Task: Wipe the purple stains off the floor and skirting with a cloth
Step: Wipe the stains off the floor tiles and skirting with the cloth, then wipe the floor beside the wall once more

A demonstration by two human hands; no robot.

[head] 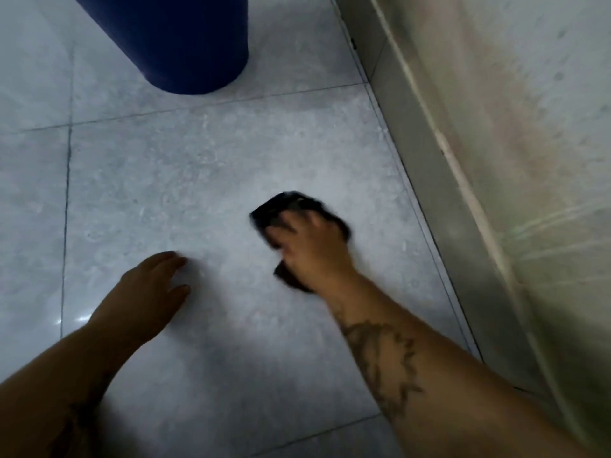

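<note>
2 hands: right hand [310, 249] pressing 1 cloth [281, 209]; left hand [148, 285] flat.

There is only 1 view, from a camera worn on the person's head. It looks forward and steeply down at the tiled floor [158, 180], from quite near, so that both forearms enter from the bottom edge and fill much of the lower part. The left hand [148, 285] is at the lower left of the middle and the right hand [307, 249] is close to the middle of the frame. The skirting [439, 180] and the wall [529, 104] run slanted down the right side. The base of a blue bin [185, 44] is cut by the top edge. The wide lens bends the lines a little, and the picture is slightly blurred.
</note>
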